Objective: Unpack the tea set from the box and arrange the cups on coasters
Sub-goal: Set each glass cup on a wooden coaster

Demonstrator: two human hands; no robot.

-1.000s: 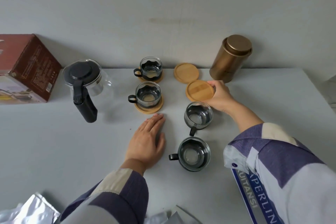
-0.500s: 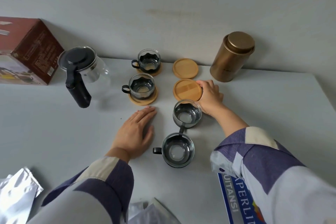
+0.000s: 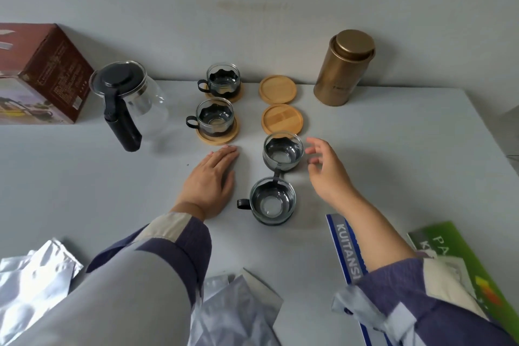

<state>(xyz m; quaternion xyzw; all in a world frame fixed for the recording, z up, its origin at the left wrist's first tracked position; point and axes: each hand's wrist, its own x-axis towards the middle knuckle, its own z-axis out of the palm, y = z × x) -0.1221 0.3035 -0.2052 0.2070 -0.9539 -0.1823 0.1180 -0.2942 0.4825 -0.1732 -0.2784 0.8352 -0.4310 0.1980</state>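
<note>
Cups: 4 on the white table (image 3: pixel 84 177). Two sit on bamboo coasters in the L column, far cup (image 3: pixel 223 80) and near-left cup (image 3: pixel 214 118), handles pointing L. Two others stand straight on the table: third cup (image 3: pixel 283 151), handle toward you, just below the nearer bare coaster (image 3: pixel 282 119), and fourth cup (image 3: pixel 273 200) closest to you, handle pointing L. Far bare coaster (image 3: pixel 277 89) lies behind the nearer one, close but a gap btw them.

Your left hand (image 3: pixel 209 184) lies flat, palm down on the table, fingers straight and together, tips just short of the near-left cup's coaster. Your right hand (image 3: pixel 327 170) hovers just R of the third cup, fingers loosely spread, holding nothing; can't tell if a fingertip touches the glass.

Glass teapot (image 3: pixel 126 98) w/ black lid stands L of the cups, brown box (image 3: pixel 42 73) beyond it. Gold tin (image 3: pixel 344 67) upright by the wall, R of the coasters. Foil bags (image 3: pixel 31 278) at near edge.
</note>
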